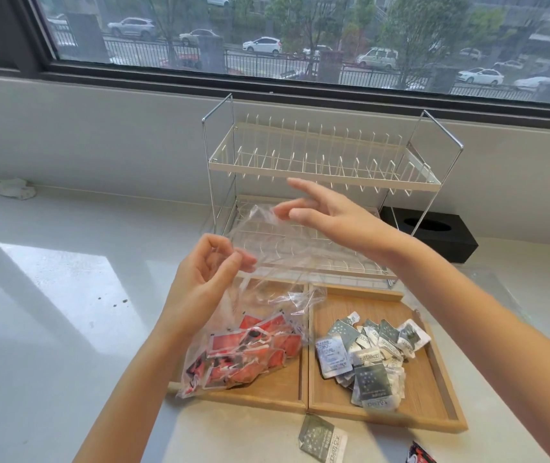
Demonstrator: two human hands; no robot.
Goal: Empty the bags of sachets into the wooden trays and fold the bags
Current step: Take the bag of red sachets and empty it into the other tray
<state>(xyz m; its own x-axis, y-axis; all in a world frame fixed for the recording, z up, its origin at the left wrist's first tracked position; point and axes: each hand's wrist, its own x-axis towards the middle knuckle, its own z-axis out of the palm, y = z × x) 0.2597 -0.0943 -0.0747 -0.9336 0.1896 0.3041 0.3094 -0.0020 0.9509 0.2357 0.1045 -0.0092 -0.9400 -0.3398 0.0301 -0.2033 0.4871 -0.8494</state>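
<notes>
A clear plastic bag [267, 248] full of red sachets [243, 352] rests on the left wooden tray [277, 389]. My left hand [206, 279] pinches the near side of the bag's mouth. My right hand [327, 218] pinches the far side between thumb and middle finger, with the forefinger stretched out. The mouth is held apart above the tray. The right wooden tray [430, 396] holds a loose pile of grey-and-white sachets [370, 355].
One grey sachet [323, 442] and a dark red one [420, 454] lie on the white counter in front of the trays. A two-tier wire dish rack [320, 168] stands behind them, with a black tissue box [434, 232] to its right. A crumpled white scrap [16, 188] lies far left.
</notes>
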